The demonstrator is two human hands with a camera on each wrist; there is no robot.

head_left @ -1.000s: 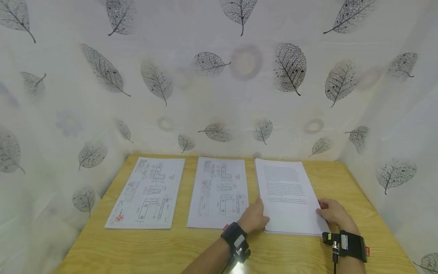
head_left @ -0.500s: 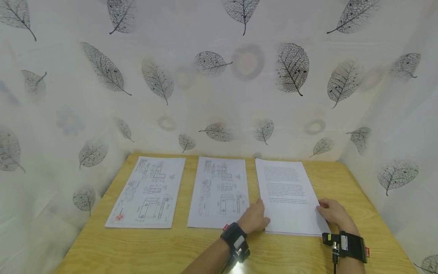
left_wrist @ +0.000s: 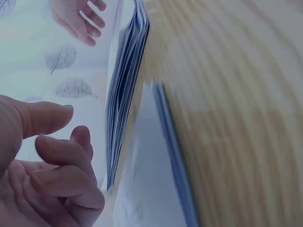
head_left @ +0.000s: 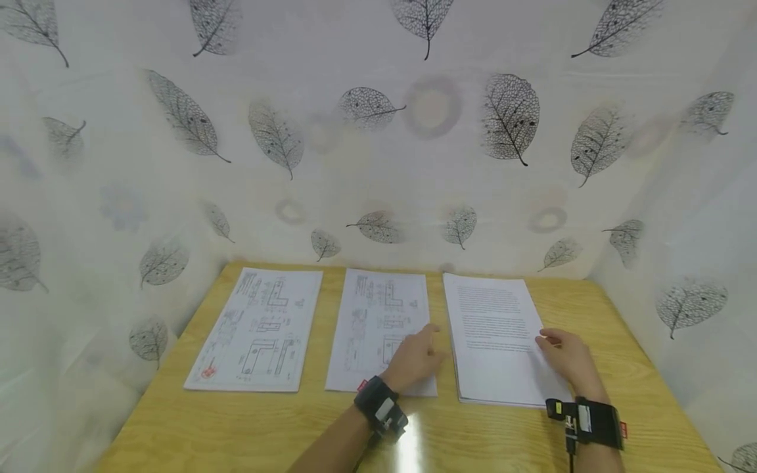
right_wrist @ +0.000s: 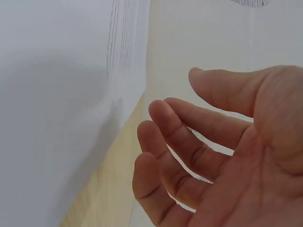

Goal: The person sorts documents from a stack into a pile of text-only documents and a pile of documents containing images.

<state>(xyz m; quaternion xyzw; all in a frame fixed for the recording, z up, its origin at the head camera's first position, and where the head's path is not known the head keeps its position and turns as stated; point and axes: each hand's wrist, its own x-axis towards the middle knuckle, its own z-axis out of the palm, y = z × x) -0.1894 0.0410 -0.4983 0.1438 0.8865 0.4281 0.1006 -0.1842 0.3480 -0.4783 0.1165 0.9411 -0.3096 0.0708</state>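
A stack of printed text pages lies on the right part of the table, its layered sheet edges showing in the left wrist view. My left hand hovers over the right side of the middle drawing stack, fingers loosely bent and holding nothing. Beside the right edge of the text stack is my right hand, lifted off it, with relaxed fingers and a gap between thumb and fingertips in the right wrist view. Its shadow falls on the top page.
A third paper stack with technical drawings and a red stamp lies at the left of the wooden table. A leaf-patterned curtain hangs behind the table and along both sides.
Both hands have let go of the text stack's sides. The left hand has moved left over the middle drawings; the right has risen slightly. The stacks stay where they were.
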